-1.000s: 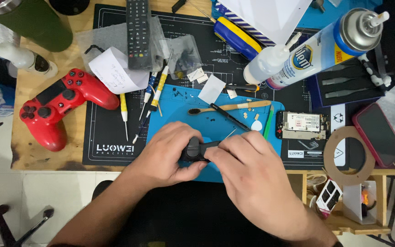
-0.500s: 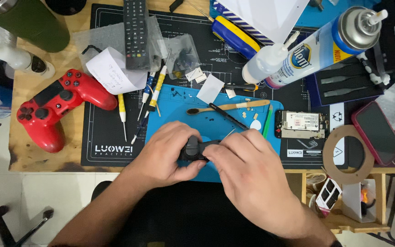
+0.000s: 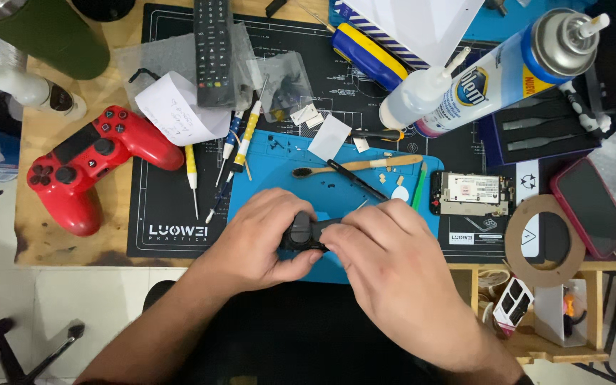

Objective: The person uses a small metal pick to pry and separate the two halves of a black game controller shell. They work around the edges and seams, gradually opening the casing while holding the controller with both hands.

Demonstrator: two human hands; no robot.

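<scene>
Your left hand (image 3: 265,239) and right hand (image 3: 393,264) meet over the near edge of the blue work mat (image 3: 272,167), both clamped on a small black device (image 3: 306,232) held between them: left thumb and fingers wrap its left end, right fingers close over its right end, so only its dark middle shows. The device sits just above the mat, at the front of the wooden desk (image 3: 30,142). Just beyond your knuckles lie a wooden-handled brush (image 3: 358,166), a black stylus-like tool (image 3: 356,180) and a green pry tool (image 3: 418,191). To the right of the mat rests an opened phone (image 3: 473,193) with its insides showing, then a cardboard tape ring (image 3: 545,241) and a pink-cased phone (image 3: 591,207). To the left, several slim screwdrivers (image 3: 242,146) fan across the black mat (image 3: 172,207), with a red game controller (image 3: 87,164) well apart at the desk's left. Farther back lie a remote control (image 3: 212,50), a yellow-and-blue screwdriver (image 3: 368,53), a white squeeze bottle (image 3: 418,93) and a spray can (image 3: 507,64).
</scene>
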